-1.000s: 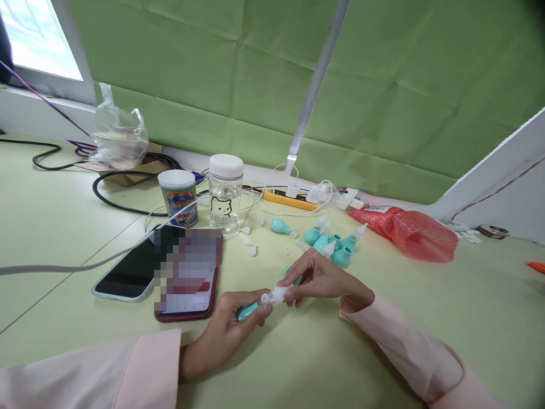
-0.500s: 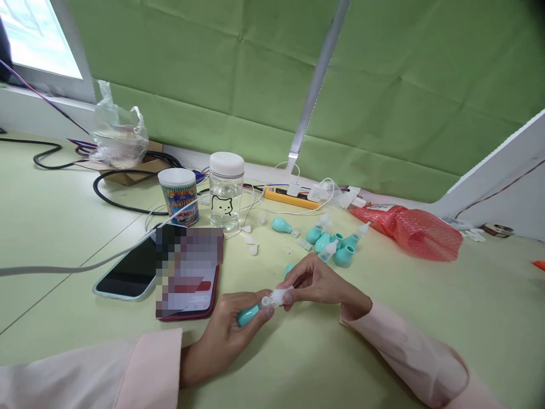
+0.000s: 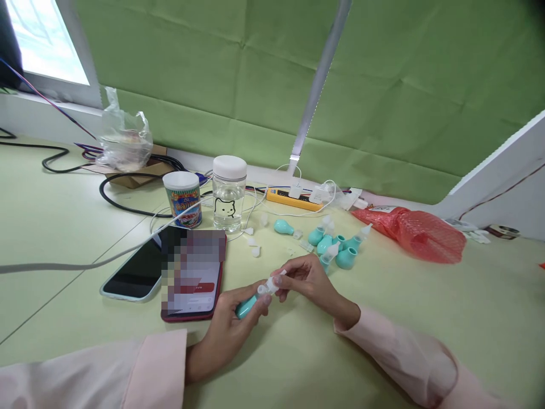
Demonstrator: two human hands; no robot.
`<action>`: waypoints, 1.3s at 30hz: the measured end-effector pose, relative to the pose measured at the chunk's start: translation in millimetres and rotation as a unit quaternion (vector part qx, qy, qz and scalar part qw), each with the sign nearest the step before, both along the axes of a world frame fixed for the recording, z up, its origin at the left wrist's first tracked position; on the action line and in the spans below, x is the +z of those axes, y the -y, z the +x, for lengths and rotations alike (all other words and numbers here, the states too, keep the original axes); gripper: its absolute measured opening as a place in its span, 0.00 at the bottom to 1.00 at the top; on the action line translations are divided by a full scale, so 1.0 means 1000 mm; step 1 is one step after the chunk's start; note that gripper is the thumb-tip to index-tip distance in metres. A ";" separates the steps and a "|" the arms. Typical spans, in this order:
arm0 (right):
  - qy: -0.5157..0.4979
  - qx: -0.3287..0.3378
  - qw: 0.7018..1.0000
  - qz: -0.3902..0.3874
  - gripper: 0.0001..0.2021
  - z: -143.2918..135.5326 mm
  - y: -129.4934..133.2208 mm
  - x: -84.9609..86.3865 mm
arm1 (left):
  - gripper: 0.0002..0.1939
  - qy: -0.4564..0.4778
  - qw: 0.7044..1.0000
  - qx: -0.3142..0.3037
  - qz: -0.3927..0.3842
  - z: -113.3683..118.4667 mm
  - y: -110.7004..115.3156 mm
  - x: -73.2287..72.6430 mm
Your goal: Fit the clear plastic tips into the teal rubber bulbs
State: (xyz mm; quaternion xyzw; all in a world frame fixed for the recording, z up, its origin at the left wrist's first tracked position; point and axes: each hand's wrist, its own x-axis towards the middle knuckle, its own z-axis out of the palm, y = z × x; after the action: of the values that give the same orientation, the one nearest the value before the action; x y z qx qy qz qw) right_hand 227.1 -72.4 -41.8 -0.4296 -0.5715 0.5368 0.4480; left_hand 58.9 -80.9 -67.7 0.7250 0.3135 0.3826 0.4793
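My left hand (image 3: pixel 223 324) is closed around a teal squeeze bulb (image 3: pixel 246 307) of a nasal aspirator, its narrow end pointing up and right. A small clear part (image 3: pixel 263 289) shows at that end, by the left thumb and forefinger. My right hand (image 3: pixel 310 284) pinches a translucent nozzle (image 3: pixel 272 283) close against the clear part; whether they are joined cannot be made out. Beyond the right hand stand several teal bulbs (image 3: pixel 346 258), some with open necks and some with clear nozzles (image 3: pixel 332 251). Another bulb (image 3: pixel 283 227) lies on its side.
Small white pieces (image 3: pixel 255 251) lie near a red-edged phone (image 3: pixel 218 284) and a second phone (image 3: pixel 131 275). Behind them stand a printed cup (image 3: pixel 185 204) and a water bottle (image 3: pixel 230 218). A yellow power strip (image 3: pixel 281 199) and red bubble wrap (image 3: pixel 430 236) sit farther back.
My right hand has moved slightly left and up, bringing the nozzle with it and uncovering more of a bulb behind. The view has shifted a little. Both hands keep their hold.
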 end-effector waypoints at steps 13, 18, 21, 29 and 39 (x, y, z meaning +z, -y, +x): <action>0.393 -0.312 0.786 0.361 0.10 0.017 -0.046 0.057 | 0.12 0.054 0.992 -0.019 -0.116 0.002 -0.003 -0.006; 0.536 -0.215 0.783 0.232 0.08 0.025 -0.071 0.036 | 0.07 0.032 0.993 -0.035 -0.106 0.002 -0.005 -0.008; 0.540 -0.224 0.781 0.220 0.14 0.027 -0.071 0.035 | 0.06 0.027 0.994 -0.041 -0.095 0.002 -0.006 -0.011; 0.532 -0.197 0.765 0.303 0.12 0.027 -0.045 0.048 | 0.05 0.002 0.997 -0.048 -0.066 0.003 -0.006 -0.009; 0.616 0.042 0.728 0.300 0.13 0.017 -0.041 0.023 | 0.06 -0.019 0.998 -0.061 -0.016 0.005 -0.006 -0.009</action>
State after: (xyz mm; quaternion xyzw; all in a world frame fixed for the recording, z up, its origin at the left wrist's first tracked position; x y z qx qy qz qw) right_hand 243.8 -31.3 -18.3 -0.4847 -0.8706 -0.0265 0.0804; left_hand 63.9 -74.6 -76.8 0.7421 0.2840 0.3333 0.5074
